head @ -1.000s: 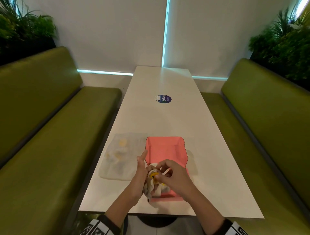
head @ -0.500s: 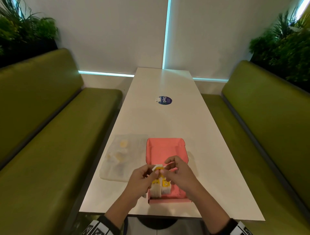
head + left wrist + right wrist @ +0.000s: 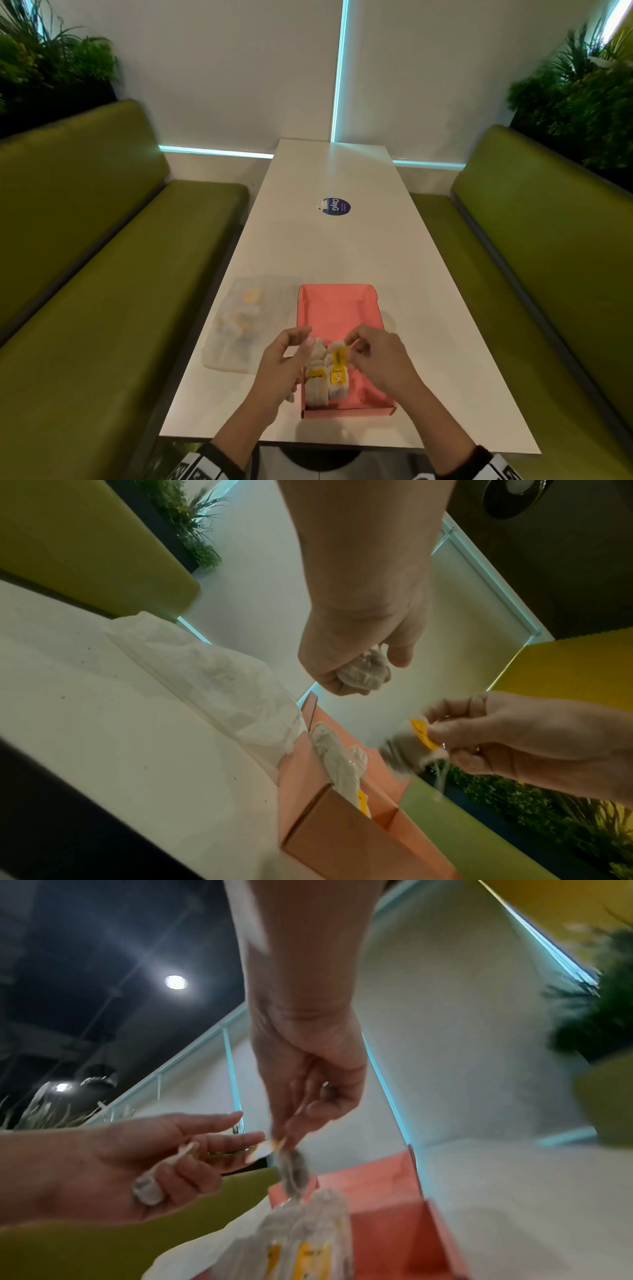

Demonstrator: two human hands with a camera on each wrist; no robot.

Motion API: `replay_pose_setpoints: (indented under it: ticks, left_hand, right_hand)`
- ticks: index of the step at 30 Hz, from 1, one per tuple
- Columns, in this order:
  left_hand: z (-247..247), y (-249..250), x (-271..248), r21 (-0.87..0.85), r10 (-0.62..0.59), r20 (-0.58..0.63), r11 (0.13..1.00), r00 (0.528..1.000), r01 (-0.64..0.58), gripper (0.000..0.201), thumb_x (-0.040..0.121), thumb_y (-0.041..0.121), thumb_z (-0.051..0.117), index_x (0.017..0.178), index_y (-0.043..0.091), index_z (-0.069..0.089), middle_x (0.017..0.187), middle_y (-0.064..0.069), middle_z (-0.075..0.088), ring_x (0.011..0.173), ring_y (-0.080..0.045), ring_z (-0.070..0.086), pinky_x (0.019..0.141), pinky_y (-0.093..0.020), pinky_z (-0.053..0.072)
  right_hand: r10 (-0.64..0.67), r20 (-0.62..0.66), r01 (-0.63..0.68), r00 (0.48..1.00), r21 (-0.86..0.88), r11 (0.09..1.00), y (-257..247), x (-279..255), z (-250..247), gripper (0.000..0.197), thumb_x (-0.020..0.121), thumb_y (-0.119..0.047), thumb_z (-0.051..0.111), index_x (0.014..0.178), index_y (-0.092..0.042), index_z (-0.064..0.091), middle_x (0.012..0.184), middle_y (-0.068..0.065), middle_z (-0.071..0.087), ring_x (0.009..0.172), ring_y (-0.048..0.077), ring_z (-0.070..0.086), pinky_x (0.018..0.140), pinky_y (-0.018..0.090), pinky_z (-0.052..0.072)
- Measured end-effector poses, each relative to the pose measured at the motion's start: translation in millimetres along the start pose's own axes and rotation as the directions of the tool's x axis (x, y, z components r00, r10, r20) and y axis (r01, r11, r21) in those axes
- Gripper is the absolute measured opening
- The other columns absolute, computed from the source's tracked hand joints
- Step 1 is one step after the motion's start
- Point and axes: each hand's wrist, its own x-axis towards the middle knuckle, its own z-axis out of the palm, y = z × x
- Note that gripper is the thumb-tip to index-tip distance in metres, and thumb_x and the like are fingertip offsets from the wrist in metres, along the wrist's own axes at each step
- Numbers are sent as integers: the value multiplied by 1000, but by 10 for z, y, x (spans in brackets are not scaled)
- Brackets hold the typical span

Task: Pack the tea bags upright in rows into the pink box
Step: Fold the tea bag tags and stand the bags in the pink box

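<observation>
The open pink box (image 3: pixel 337 308) lies on the white table near its front edge. Two tea bags (image 3: pixel 325 380) with yellow tags stand upright in its near left corner. My right hand (image 3: pixel 352 346) pinches one tea bag (image 3: pixel 407 753) by its yellow tag (image 3: pixel 340 356), and it hangs just above the standing bags. My left hand (image 3: pixel 305 342) hovers at the box's left wall with its lower fingers curled round a crumpled tea bag (image 3: pixel 363 669); its index and middle fingers are stretched out. In the right wrist view the hanging tea bag (image 3: pixel 294 1167) is blurred over the pink box (image 3: pixel 387 1191).
A clear plastic bag (image 3: pixel 239 325) with more tea bags lies just left of the box. A round blue sticker (image 3: pixel 334 206) marks the table's middle. Green benches (image 3: pixel 102 274) flank both long sides. The table's front edge (image 3: pixel 342 443) runs close below the box.
Both hands rose from the box's near end, where they worked together on a bundle. They have since parted: the right hand now pinches one tagged bag, and the left keeps another.
</observation>
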Motion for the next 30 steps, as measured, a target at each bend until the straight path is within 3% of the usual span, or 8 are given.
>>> replay_pose_setpoints:
  ticks: [3, 7, 12, 16, 21, 23, 25, 30]
  left_hand:
    - [-53, 41, -11, 134, 42, 147, 989, 988, -62, 27, 88, 27, 63, 115, 33, 59, 113, 13, 62, 46, 0, 45, 37, -18, 36]
    - [-19, 16, 18, 267, 2, 384, 957, 923, -114, 45, 81, 26, 72, 120, 37, 53, 118, 15, 60, 70, 6, 59, 63, -15, 51]
    - [24, -82, 80, 301, 77, 301, 938, 951, -171, 11, 80, 28, 73, 79, 19, 67, 58, 15, 56, 56, -1, 50, 59, -18, 40]
    - [30, -94, 97, 304, 113, 277, 932, 954, -198, 11, 78, 27, 75, 73, 20, 68, 52, 16, 51, 51, 0, 44, 55, -16, 35]
    - [6, -77, 87, 223, 148, 154, 958, 977, -181, 48, 72, 20, 81, 115, 28, 61, 108, 19, 60, 90, 21, 52, 68, 0, 39]
    - [-3, -55, 83, 206, 173, 144, 958, 974, -201, 55, 74, 24, 79, 123, 32, 55, 118, 21, 55, 102, 19, 49, 72, 1, 39]
    - [-6, -23, 83, 213, 205, 144, 949, 968, -233, 48, 80, 30, 72, 124, 34, 55, 120, 22, 54, 90, 8, 54, 68, -6, 44]
    - [8, 31, 61, 178, 233, 151, 950, 961, -258, 26, 85, 33, 62, 112, 35, 63, 118, 20, 58, 66, -12, 52, 56, -11, 43]
  right_hand:
    - [-65, 309, 110, 949, -132, 985, -88, -42, -68, 17, 81, -7, 66, 80, -23, 62, 69, -14, 56, 63, -2, 56, 62, 11, 45]
    - [-131, 103, 156, 986, -291, 944, -104, 14, -105, 11, 81, -14, 63, 89, -21, 66, 76, -10, 60, 72, 6, 56, 69, 22, 46]
    - [-190, 173, 208, 966, -87, 974, -119, 15, -73, 13, 78, -15, 71, 90, -18, 69, 79, -10, 62, 65, 0, 52, 62, 10, 41]
    - [-163, 191, 183, 968, -91, 979, -74, 36, -81, 16, 76, -24, 74, 90, -18, 71, 90, -6, 58, 72, 6, 53, 73, 25, 47]
    - [-118, -310, 52, 943, -214, 975, -54, 72, -90, 12, 86, -26, 65, 80, -16, 67, 93, -7, 50, 71, 8, 48, 68, 23, 38]
    - [-180, -62, 159, 982, -256, 954, -77, 50, -167, 14, 86, -26, 64, 81, -14, 71, 86, -11, 47, 73, 10, 51, 64, 21, 37]
    - [-194, 328, 272, 925, -214, 938, -122, 26, -195, 11, 82, -22, 69, 83, -12, 74, 77, -12, 48, 70, 6, 51, 61, 13, 36]
    - [-131, -27, 104, 991, -459, 882, -112, 42, -142, 14, 89, -28, 58, 92, -17, 66, 93, -8, 47, 87, 16, 55, 71, 26, 42]
